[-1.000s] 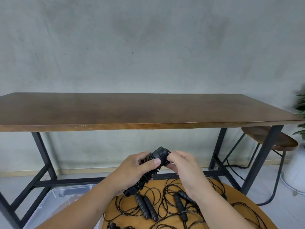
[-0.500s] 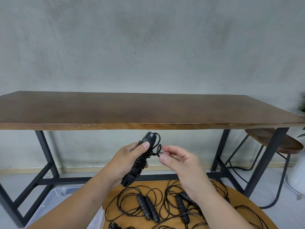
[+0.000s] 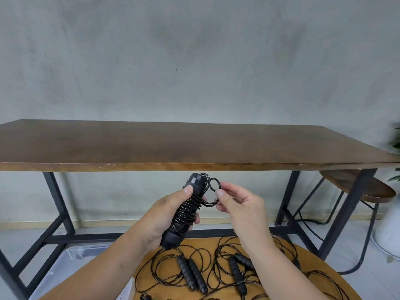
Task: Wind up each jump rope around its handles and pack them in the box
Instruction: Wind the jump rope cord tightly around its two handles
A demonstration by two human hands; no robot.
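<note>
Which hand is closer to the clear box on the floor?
Left. The left hand, gripping the wound rope, is above the box's right end; the right hand, pinching a loop, is farther right.

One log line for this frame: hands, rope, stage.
left hand: grips wound jump rope | right hand: pinches end loop | stage: finishing wind, unpacked

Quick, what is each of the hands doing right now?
Left hand: grips the wound jump rope handles.
Right hand: pinches the last loose loop of cord beside the handles.
</note>
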